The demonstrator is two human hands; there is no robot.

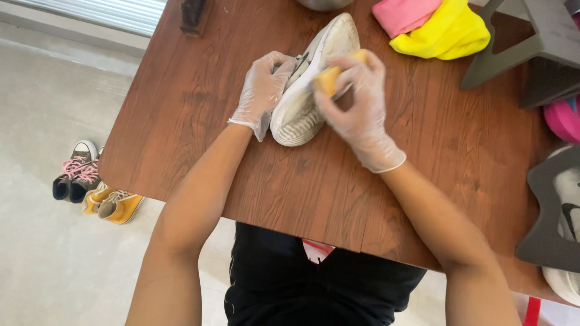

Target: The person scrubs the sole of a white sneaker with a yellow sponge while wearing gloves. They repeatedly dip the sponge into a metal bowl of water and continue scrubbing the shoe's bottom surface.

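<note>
A white sneaker (pixel 302 108) lies on its side on the brown wooden table (pixel 199 121), sole edge turned toward me. My left hand (pixel 263 90), in a clear disposable glove, grips the shoe's upper from the left. My right hand (pixel 356 111), also gloved, holds a yellow sponge (pixel 329 77) pressed against the shoe's side near the sole.
Pink cloth (pixel 402 15) and yellow cloth (pixel 447 33) lie at the far right of the table. A grey stand (pixel 531 42) and a dark shoe holder (pixel 553 211) with a white shoe sit at the right. A dark brush (pixel 193 15) lies at the far edge. Small shoes (pixel 96 187) stand on the floor, left.
</note>
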